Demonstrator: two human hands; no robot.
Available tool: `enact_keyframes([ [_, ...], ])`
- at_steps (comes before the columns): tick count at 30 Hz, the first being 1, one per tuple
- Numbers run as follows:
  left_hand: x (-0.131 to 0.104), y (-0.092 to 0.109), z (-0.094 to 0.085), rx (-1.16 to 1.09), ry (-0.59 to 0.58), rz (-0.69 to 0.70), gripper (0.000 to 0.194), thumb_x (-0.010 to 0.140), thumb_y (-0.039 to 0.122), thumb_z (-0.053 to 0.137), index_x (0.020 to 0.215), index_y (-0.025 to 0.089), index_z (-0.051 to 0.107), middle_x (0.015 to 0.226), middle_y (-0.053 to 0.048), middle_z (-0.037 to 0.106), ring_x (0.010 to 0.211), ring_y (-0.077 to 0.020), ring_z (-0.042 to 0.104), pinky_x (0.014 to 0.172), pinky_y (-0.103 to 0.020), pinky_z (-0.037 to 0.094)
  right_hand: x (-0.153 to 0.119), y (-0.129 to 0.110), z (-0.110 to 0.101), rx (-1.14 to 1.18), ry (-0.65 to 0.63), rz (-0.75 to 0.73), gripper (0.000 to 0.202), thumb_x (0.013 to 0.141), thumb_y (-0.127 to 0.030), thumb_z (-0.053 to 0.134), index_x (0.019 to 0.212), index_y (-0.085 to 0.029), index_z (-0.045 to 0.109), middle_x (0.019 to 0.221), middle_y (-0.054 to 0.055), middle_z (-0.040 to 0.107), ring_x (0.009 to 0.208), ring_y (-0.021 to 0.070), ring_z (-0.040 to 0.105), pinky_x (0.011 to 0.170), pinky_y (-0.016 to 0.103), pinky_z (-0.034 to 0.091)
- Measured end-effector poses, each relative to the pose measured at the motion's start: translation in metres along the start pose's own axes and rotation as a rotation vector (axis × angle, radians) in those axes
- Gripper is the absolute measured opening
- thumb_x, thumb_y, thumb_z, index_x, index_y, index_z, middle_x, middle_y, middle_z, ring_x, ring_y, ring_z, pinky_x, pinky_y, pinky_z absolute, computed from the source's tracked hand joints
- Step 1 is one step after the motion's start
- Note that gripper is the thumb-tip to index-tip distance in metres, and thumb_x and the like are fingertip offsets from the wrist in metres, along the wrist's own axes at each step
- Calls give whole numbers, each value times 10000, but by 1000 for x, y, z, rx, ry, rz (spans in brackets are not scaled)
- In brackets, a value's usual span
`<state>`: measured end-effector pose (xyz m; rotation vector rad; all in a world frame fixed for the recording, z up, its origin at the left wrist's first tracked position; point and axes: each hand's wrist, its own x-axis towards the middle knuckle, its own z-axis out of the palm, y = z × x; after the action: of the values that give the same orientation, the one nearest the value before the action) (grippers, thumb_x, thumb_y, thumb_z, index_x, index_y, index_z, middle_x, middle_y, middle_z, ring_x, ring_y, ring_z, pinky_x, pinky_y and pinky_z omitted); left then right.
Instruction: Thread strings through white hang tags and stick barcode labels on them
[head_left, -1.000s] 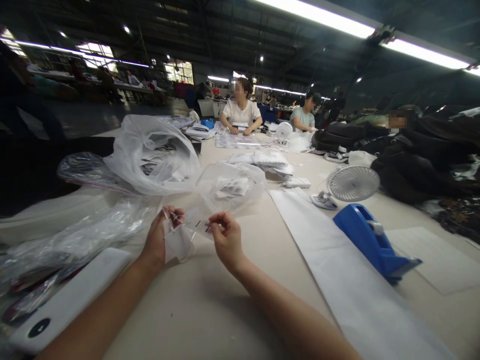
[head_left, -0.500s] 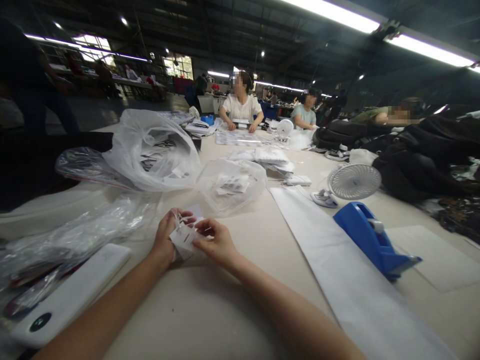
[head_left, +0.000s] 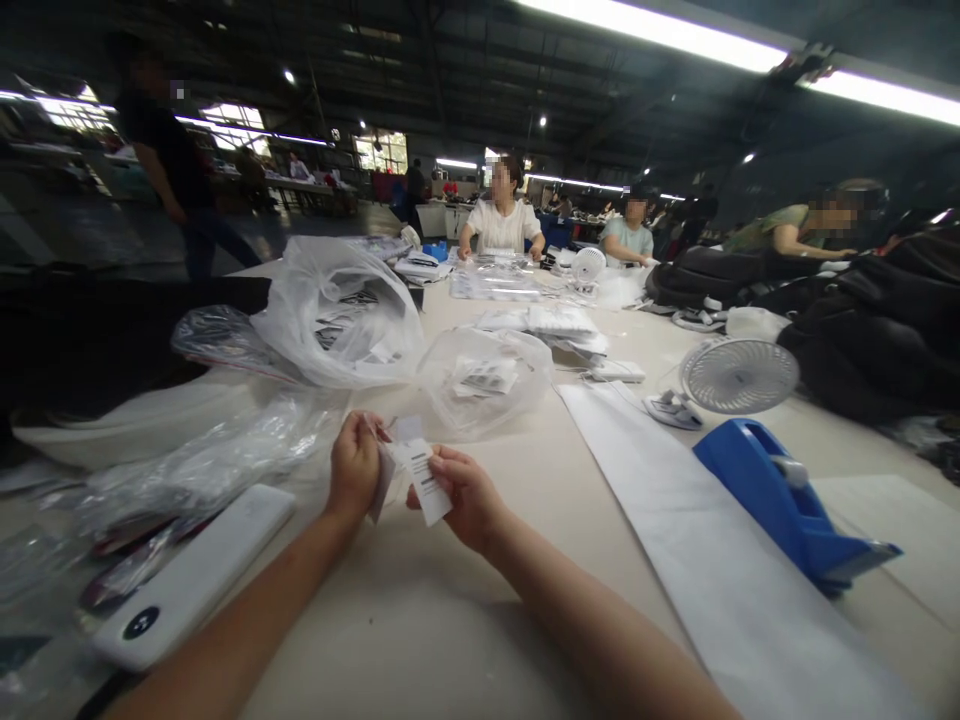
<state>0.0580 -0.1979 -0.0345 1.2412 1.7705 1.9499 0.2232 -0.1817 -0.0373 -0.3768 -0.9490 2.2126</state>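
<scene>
Between the thumb and fingers of my right hand (head_left: 466, 498) is a white printed hang tag (head_left: 427, 487), its lines of text facing me. My left hand (head_left: 356, 468) is closed on another tag (head_left: 382, 482), seen almost edge-on. A pale card (head_left: 409, 430) shows just above the printed tag. Beyond my hands lies an open clear plastic bag (head_left: 525, 400) with printed tags (head_left: 486, 377) in it. A larger plastic bag (head_left: 289, 300), back left, also holds many tags (head_left: 345, 318).
On the right stand a blue tape dispenser (head_left: 772, 500), a long white paper sheet (head_left: 652, 520) and a small fan (head_left: 739, 375). Left are a white device (head_left: 199, 570) and crumpled clear plastic (head_left: 202, 480). Co-workers (head_left: 502, 222) sit across the table; a person (head_left: 180, 170) walks at left.
My hands have drawn apart, and the printed tag has come away to the right in my right hand. The camera view has turned slightly left. The person at left now shows more fully.
</scene>
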Motion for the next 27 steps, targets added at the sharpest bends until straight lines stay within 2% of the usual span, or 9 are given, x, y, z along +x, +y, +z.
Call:
enact_keyframes([
  [3, -3, 0, 2, -15, -45, -31, 322, 955, 509, 538, 798, 229, 550, 724, -3, 602, 675, -179, 550, 649, -281, 431, 0, 1, -2, -31, 55, -21, 424, 638, -447, 879, 852, -166, 645, 689, -10, 642, 568, 116, 578, 552, 221, 494],
  [6, -8, 1, 5, -92, -111, -127, 434, 916, 645, 538, 943, 215, 599, 822, -30, 664, 745, -204, 625, 628, -285, 470, 1, 3, -4, -61, 137, -78, 389, 651, -417, 891, 807, -173, 631, 734, -17, 644, 609, 97, 571, 569, 191, 477],
  [11, -17, 0, 12, -491, -436, -459, 702, 825, 803, 574, 1228, 229, 549, 940, -52, 751, 792, -236, 695, 695, -347, 554, 4, -3, -8, 67, 114, -67, 268, 716, -344, 817, 855, -181, 655, 764, 7, 673, 680, 143, 619, 598, 225, 507],
  [13, -20, 1, 14, -590, -554, -539, 713, 808, 785, 630, 1234, 215, 580, 1008, -72, 770, 889, -252, 719, 784, -360, 570, 6, -12, -12, 190, 105, -19, 201, 744, -281, 755, 888, -178, 659, 777, 11, 680, 684, 149, 629, 608, 237, 529],
  [16, -20, 4, 14, -657, -748, -636, 593, 858, 670, 669, 1202, 187, 674, 1129, -99, 772, 1046, -275, 712, 887, -355, 561, 7, -26, -20, 381, 79, 42, 85, 786, -211, 656, 858, -171, 635, 751, 4, 653, 643, 128, 602, 602, 228, 544],
  [18, -19, 8, 11, -663, -827, -707, 464, 896, 548, 680, 1183, 186, 716, 1160, -94, 773, 1047, -269, 713, 881, -341, 561, 8, -33, -24, 471, 55, 59, 38, 794, -187, 617, 829, -174, 609, 735, 3, 630, 632, 121, 586, 587, 217, 541],
  [20, -18, 11, 7, -658, -871, -770, 441, 897, 513, 687, 1185, 183, 734, 1150, -95, 778, 1026, -270, 719, 855, -333, 564, 9, -38, -28, 536, 32, 75, 40, 788, -169, 604, 823, -179, 588, 740, 2, 616, 627, 116, 575, 569, 204, 534],
  [24, -17, 10, -1, -655, -957, -764, 736, 816, 744, 668, 1284, 176, 702, 1164, -131, 767, 1091, -313, 698, 910, -362, 557, 11, -42, -34, 576, 16, 123, 44, 820, -147, 585, 847, -180, 575, 744, -3, 601, 578, 99, 532, 497, 175, 506],
  [27, -17, 7, -4, -581, -1000, -698, 744, 768, 686, 766, 1335, 215, 668, 1159, -125, 760, 1081, -306, 699, 954, -383, 543, 13, -46, -36, 553, 58, 129, 28, 870, -144, 573, 866, -171, 580, 727, -8, 604, 538, 88, 503, 467, 161, 499],
])
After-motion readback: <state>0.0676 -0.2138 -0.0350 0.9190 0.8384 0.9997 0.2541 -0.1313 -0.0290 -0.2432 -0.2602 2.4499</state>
